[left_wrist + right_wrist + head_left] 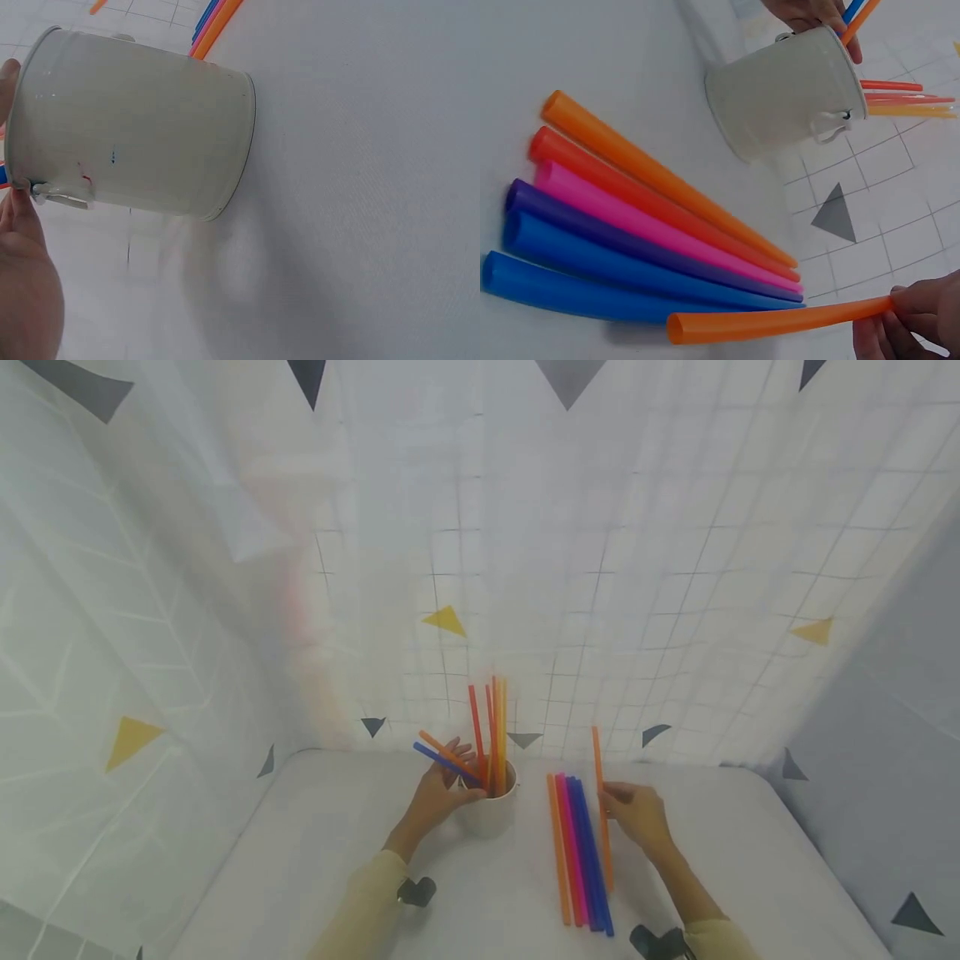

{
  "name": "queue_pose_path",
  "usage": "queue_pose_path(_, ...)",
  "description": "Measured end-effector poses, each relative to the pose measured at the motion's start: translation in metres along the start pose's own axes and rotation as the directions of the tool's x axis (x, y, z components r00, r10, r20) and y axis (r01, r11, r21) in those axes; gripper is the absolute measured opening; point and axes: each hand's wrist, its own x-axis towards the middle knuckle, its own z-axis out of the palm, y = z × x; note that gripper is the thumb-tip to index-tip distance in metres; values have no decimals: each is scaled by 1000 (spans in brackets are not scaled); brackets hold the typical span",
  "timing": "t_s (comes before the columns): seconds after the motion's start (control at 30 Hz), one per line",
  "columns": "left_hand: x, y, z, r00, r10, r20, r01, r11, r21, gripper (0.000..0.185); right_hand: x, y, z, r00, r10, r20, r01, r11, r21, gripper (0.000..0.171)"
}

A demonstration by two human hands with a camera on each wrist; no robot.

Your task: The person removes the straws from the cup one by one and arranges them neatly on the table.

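Observation:
A white cup (491, 814) stands mid-table with several red, orange and yellow straws (491, 727) upright in it. My left hand (453, 781) grips the cup at its rim from the left; a blue and an orange straw (442, 756) lean out of the cup across its fingers. The left wrist view shows the cup (135, 127) close up, with my palm (26, 292) beside it. My right hand (609, 797) pinches one orange straw (600, 802) near its middle; its fingers (922, 315) hold the straw (780, 322) just above the table. Beside it lies a row of straws (645, 225), orange, pink, purple and blue.
The table (315, 843) is covered in white cloth and closed in on the left, back and right by patterned white curtains (600, 568). The loose row of straws (577, 852) lies between the cup and my right hand. Black wrist mounts (415, 891) sit on both forearms.

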Motion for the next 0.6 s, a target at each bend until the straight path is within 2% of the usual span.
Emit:
queue_pose_path(0.03, 0, 0, 0, 1000, -4, 2, 4, 1000, 2, 96, 0, 4, 1, 1000, 16, 11, -16, 1000, 6, 46)
queue_pose_path(0.27, -7, 31, -1, 999, -27, 29, 27, 999, 26, 95, -6, 18, 6, 995, 79, 59, -79, 997, 9, 44)
queue_pose_path(0.6, -7, 28, 0, 999, -28, 16, 29, 999, -19, 92, -11, 37, 15, 992, 88, 85, -85, 996, -39, 42)
